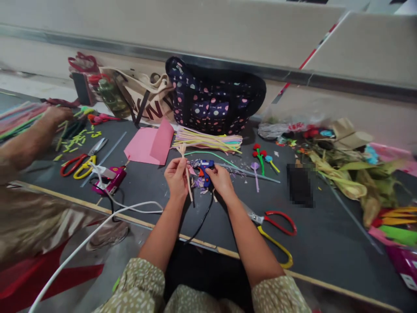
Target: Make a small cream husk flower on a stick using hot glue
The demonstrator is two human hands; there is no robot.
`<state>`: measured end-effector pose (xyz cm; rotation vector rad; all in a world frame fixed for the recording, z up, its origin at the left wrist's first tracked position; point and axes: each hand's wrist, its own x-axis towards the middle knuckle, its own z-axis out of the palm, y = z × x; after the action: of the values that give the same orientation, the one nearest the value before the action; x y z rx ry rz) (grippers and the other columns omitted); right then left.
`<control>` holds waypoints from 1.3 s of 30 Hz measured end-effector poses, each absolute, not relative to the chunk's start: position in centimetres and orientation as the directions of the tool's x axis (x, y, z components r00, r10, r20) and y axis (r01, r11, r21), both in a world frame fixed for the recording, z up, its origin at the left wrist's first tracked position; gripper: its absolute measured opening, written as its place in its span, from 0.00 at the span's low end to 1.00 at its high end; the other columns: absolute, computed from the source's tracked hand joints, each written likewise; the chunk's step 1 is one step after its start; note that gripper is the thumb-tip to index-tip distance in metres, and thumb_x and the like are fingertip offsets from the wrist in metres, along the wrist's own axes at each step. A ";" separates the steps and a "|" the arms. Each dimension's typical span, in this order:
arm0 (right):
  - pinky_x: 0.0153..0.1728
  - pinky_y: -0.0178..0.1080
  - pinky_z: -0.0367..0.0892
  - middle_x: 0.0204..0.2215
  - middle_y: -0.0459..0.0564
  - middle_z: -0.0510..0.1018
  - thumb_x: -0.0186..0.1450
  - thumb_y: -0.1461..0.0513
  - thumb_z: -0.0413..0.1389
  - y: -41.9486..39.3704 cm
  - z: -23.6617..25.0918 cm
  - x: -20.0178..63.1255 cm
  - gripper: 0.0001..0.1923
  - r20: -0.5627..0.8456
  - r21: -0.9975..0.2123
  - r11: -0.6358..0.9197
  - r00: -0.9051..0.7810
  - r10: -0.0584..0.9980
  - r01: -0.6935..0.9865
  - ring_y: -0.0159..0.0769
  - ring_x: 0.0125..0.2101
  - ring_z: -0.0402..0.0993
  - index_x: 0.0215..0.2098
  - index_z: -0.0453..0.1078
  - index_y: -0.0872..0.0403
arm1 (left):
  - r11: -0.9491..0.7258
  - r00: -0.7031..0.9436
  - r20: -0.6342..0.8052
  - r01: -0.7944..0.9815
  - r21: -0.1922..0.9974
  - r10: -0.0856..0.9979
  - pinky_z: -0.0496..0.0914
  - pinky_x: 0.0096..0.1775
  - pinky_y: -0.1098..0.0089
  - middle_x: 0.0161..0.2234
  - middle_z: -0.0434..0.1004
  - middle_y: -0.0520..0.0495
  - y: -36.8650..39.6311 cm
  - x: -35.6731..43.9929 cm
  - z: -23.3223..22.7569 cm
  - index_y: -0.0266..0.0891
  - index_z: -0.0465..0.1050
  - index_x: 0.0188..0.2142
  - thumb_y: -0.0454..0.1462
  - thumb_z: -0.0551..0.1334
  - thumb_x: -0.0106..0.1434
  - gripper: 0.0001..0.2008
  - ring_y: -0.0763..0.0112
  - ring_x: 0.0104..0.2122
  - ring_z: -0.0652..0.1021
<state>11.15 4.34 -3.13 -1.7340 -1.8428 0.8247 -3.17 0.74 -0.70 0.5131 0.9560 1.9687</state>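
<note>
My left hand (176, 177) pinches a pale cream pipe-cleaner flower (181, 150), its looped top up and its stem hanging below my fingers. In my right hand (223, 179) is a blue glue gun (207, 166) with an orange trigger, its nozzle turned left toward the flower. A black cord (204, 217) runs down from the gun over the table edge. Purple and pink scraps (200, 181) lie under and around the gun. Scissors (265, 221) with red and yellow handles rest beside my right forearm.
A bundle of pipe cleaners (208, 141) lies ahead, near pink paper (150, 145) and a patterned bag (216, 102). Finished pipe-cleaner flowers (259, 156) are at right. A white cable (97, 237) crosses the left edge. At left, a co-worker's arm (31, 134) reaches over the table.
</note>
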 end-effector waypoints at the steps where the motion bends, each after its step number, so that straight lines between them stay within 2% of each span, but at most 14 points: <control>1: 0.30 0.34 0.60 0.27 0.48 0.78 0.65 0.56 0.53 4.5 -3.0 11.2 0.11 -0.061 -0.695 0.021 -0.088 0.994 0.719 0.34 0.28 0.71 0.31 0.72 0.54 | -0.333 -0.544 -0.006 -0.523 0.784 0.839 0.61 0.20 0.82 0.19 0.72 0.54 0.7 -3.2 -0.7 0.36 0.76 0.29 0.42 0.74 0.50 0.13 0.82 0.17 0.70; 8: 0.36 0.36 0.62 0.28 0.52 0.80 0.65 0.61 0.51 5.0 -2.8 11.9 0.13 -0.030 -0.655 0.062 -0.108 0.994 0.754 0.38 0.31 0.73 0.28 0.76 0.54 | -0.330 -0.543 -0.004 -0.515 0.791 0.840 0.60 0.19 0.81 0.20 0.72 0.54 0.9 -3.0 -0.8 0.36 0.76 0.28 0.43 0.75 0.48 0.15 0.82 0.17 0.71; 14: 0.40 0.38 0.64 0.34 0.51 0.82 0.62 0.63 0.54 5.0 -1.0 15.1 0.10 -0.001 -0.639 0.071 -0.093 0.996 0.766 0.38 0.35 0.74 0.34 0.78 0.53 | -0.334 -0.525 0.032 -0.492 0.804 0.851 0.59 0.19 0.80 0.18 0.71 0.55 1.1 -2.9 -1.0 0.37 0.75 0.28 0.44 0.75 0.48 0.15 0.82 0.16 0.69; 17: 0.38 0.39 0.63 0.32 0.51 0.81 0.62 0.62 0.54 4.2 -0.1 17.6 0.10 0.089 -0.603 0.174 -0.151 0.984 0.778 0.39 0.33 0.73 0.34 0.78 0.54 | -0.333 -0.499 0.054 -0.492 0.804 0.865 0.59 0.19 0.80 0.19 0.71 0.55 1.1 -2.7 -1.1 0.38 0.76 0.29 0.45 0.74 0.50 0.15 0.83 0.16 0.68; 23: 0.37 0.37 0.62 0.35 0.50 0.79 0.62 0.65 0.55 1.6 -0.1 19.0 0.07 -0.052 -0.554 0.344 -0.443 0.895 0.758 0.37 0.35 0.72 0.35 0.76 0.52 | -0.300 -0.467 0.045 -0.488 0.819 0.883 0.58 0.17 0.79 0.19 0.71 0.55 1.0 -2.5 -1.1 0.37 0.76 0.30 0.45 0.74 0.51 0.15 0.84 0.14 0.67; 27: 0.38 0.35 0.61 0.37 0.49 0.77 0.64 0.67 0.55 0.8 -1.0 17.7 0.09 -0.029 -0.539 0.458 -0.559 0.829 0.707 0.36 0.37 0.72 0.38 0.76 0.50 | -0.282 -0.443 0.040 -0.497 0.821 0.896 0.58 0.17 0.80 0.19 0.72 0.55 1.0 -2.5 -1.3 0.37 0.76 0.30 0.44 0.74 0.51 0.14 0.84 0.14 0.67; 32: 0.38 0.34 0.59 0.37 0.49 0.75 0.65 0.67 0.54 0.8 -1.6 17.3 0.10 0.006 -0.502 0.518 -0.596 0.803 0.692 0.35 0.38 0.71 0.38 0.76 0.50 | -0.275 -0.430 0.047 -0.486 0.830 0.902 0.57 0.17 0.80 0.20 0.73 0.55 1.1 -2.5 -1.6 0.37 0.77 0.31 0.44 0.73 0.52 0.13 0.85 0.14 0.66; 35: 0.35 0.33 0.58 0.35 0.47 0.75 0.64 0.66 0.54 0.7 -1.5 17.6 0.08 -0.042 -0.512 0.500 -0.601 0.798 0.699 0.34 0.35 0.70 0.37 0.75 0.51 | -0.269 -0.424 0.045 -0.485 0.832 0.904 0.56 0.16 0.80 0.20 0.73 0.54 1.1 -2.4 -1.8 0.37 0.78 0.31 0.44 0.73 0.53 0.13 0.85 0.14 0.64; 39: 0.30 0.34 0.55 0.31 0.47 0.74 0.64 0.60 0.57 0.3 -1.2 17.5 0.05 -0.122 -0.487 0.466 -0.586 0.801 0.739 0.33 0.30 0.69 0.31 0.73 0.51 | -0.248 -0.425 0.031 -0.467 0.849 0.905 0.58 0.17 0.79 0.21 0.73 0.54 1.2 -2.3 -1.9 0.38 0.77 0.31 0.45 0.73 0.51 0.14 0.83 0.16 0.68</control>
<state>17.54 0.31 -1.19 -1.3632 -2.5822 0.7636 -2.26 1.19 -1.92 0.6683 0.9900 1.8240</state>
